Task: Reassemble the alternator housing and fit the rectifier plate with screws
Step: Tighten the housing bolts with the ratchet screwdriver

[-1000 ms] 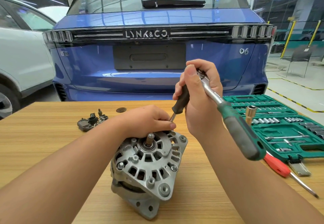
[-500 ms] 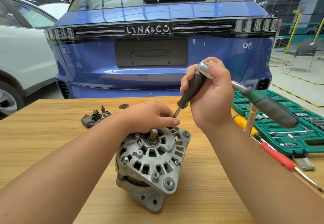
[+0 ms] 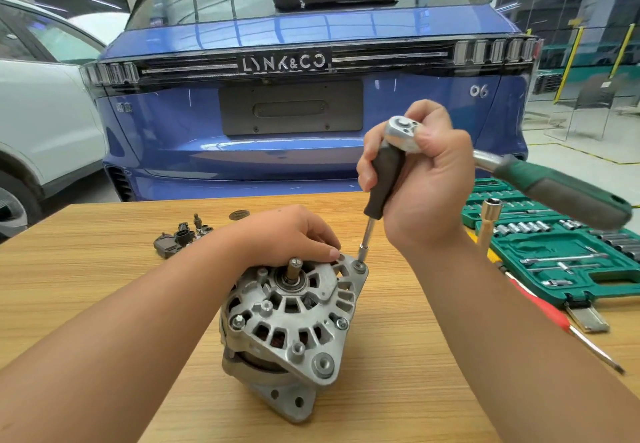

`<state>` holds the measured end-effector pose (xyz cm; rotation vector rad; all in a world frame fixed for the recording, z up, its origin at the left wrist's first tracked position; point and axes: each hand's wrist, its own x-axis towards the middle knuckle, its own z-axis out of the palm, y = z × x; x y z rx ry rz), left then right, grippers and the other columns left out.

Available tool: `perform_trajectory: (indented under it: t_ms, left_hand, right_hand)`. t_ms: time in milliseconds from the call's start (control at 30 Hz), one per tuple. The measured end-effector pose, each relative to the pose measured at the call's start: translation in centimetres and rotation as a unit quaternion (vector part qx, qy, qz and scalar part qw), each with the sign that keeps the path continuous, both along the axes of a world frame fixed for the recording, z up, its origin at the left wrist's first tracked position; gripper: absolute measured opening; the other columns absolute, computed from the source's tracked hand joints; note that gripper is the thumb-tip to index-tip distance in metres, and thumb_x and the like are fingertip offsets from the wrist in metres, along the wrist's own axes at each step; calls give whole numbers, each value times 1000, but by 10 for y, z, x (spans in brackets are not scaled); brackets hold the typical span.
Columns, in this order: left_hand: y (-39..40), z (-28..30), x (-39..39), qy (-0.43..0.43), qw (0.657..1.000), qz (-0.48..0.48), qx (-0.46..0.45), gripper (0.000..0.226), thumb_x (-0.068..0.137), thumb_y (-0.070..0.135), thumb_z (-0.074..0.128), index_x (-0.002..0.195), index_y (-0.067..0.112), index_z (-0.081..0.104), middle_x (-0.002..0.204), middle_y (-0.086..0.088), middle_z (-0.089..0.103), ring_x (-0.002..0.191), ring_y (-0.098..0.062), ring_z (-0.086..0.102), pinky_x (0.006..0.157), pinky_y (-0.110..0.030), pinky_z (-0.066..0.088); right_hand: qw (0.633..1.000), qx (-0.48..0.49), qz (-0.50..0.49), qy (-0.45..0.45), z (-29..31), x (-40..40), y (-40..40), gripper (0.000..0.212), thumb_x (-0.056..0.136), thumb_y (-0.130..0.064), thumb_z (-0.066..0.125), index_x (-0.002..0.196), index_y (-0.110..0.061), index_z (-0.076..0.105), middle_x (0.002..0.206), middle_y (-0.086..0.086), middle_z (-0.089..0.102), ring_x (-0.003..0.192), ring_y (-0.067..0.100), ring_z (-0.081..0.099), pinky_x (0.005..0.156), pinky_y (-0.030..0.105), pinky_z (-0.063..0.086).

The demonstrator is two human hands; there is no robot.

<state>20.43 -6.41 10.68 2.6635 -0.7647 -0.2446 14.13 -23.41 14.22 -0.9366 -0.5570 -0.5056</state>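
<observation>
Swung the ratchet [image 3: 519, 172] rightward; right hand [image 3: 426, 179] fingers wrap the driver [image 3: 382, 183], tip on the two-o'clock bolt [image 3: 358, 265]; left hand [image 3: 291, 234] fingers press the alternator housing [image 3: 294, 318].

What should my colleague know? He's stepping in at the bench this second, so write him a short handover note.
Left hand rests on top of the alternator, steadying it on the wooden table.
Right hand grips the ratchet together with a black-handled driver, whose socket tip sits on a housing bolt at the far right rim.
Done: housing halves are together, with other rim bolts in place.
Left: finish this bolt; I can't tell how tight the others are. The rectifier part lies unfitted on the table behind. The socket set is open at the right.
</observation>
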Motion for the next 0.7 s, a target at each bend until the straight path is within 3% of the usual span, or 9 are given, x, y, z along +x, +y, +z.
perform_trajectory:
  t_ms: [167,367,567,700]
  left_hand:
    - [-1,0,-1,-11,999,31,4,16,94,56,64,105,50,73,94,30,69,89,8,62,75,-21,46]
    - [-1,-2,-2,-32,994,103,12,17,96,55,62,101,45,74,89,25,67,81,5,60,60,-18,41]
    - [0,-2,-2,-47,971,231,40,33,101,48,58,114,22,73,81,8,66,70,-6,58,50,-23,38]
    - [2,3,-2,-39,957,277,71,39,103,42,57,115,7,72,84,-3,67,69,-18,58,51,-25,40]
  right_hand:
    - [1000,-27,-8,4,-3,3,-2,13,73,-18,38,85,-15,31,62,8,51,47,22,40,47,28,31]
    - [998,-47,-44,3,-5,6,-8,5,78,-15,37,81,-13,34,59,11,54,44,23,42,45,29,33]
    - [996,-56,-70,19,-10,12,-11,6,79,-14,38,80,-9,41,59,15,57,45,25,43,44,31,31]
    - [996,-51,-68,42,-12,14,-12,10,78,-16,39,76,-8,44,58,18,59,45,26,45,44,31,33]
